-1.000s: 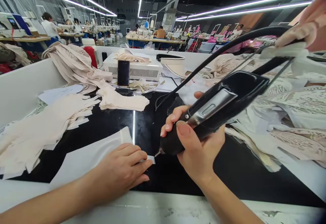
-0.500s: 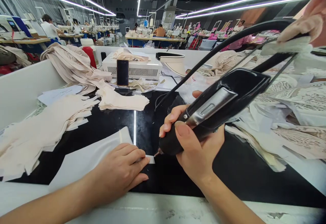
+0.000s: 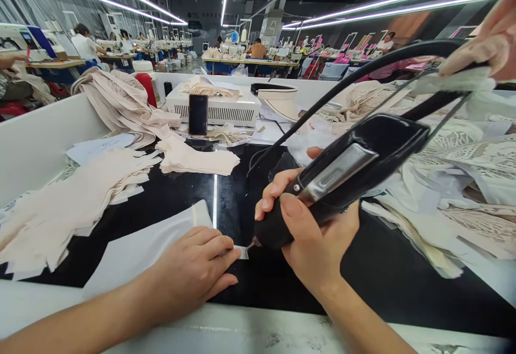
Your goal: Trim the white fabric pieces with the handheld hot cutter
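My left hand [image 3: 201, 268] lies palm down on a white fabric piece [image 3: 137, 246], its fingers stretched over it and the thumb apart. A narrow white strip end [image 3: 242, 252] sticks out past the fingertips. My right hand [image 3: 314, 236] is wrapped round a black corded handheld tool [image 3: 322, 182] with a metal plate on its side. The tool slants down to the left, and its thin metal tip [image 3: 253, 243] is at the strip's end. Whether the tip touches the strip I cannot tell. Under both hands is a glossy black work surface [image 3: 363, 295].
Stacked beige fabric pieces [image 3: 88, 198] lie at the left, with another stack [image 3: 197, 158] farther back. A phone [image 3: 198, 115] leans against a white vented box [image 3: 237, 112]. Lace pieces [image 3: 479, 155] pile up at the right. The tool's black cable [image 3: 342, 82] arches overhead.
The whole view has shifted slightly to the right and down in the picture. The tool tip stays at the strip's end, and both hands keep their places on the fabric and tool.
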### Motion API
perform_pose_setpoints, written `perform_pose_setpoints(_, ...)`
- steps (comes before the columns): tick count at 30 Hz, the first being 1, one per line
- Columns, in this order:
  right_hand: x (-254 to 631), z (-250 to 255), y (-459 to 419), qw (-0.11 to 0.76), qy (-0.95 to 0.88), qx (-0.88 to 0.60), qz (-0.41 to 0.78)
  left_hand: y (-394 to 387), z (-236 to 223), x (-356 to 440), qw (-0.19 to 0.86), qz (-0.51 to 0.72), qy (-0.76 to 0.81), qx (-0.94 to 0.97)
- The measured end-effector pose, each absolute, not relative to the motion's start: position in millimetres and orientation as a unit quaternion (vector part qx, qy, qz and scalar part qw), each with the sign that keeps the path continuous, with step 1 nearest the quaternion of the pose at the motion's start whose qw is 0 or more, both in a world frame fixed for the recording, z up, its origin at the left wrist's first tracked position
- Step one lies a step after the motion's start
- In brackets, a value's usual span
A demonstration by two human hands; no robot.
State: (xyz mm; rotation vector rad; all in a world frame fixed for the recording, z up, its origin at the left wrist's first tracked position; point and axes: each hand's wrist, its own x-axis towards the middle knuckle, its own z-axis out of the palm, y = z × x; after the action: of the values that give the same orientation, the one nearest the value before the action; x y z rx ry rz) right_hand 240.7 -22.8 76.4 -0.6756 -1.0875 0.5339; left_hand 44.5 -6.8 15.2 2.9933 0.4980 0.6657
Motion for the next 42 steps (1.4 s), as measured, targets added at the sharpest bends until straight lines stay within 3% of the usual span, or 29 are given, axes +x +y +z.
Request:
perform_pose_setpoints(11, 237.5, 71.8, -31.2, 0.776, -0.494, -0.308, 0.244, -7.5, 13.1, 43.4, 0.027, 0.218, 0.163, 0.962)
perform_pose_setpoints(20, 241.9, 74.8, -33.6, 0.776, -0.489, -0.314, 0.245, 2.8, 16.3, 40.8, 0.124, 0.263, 0.156, 0.944)
perform_pose_setpoints(42, 240.0, 74.9, -29.8, 0.769, -0.496, -0.337, 0.223, 7.9, 8.0, 42.7, 0.104, 0.294, 0.174, 0.934)
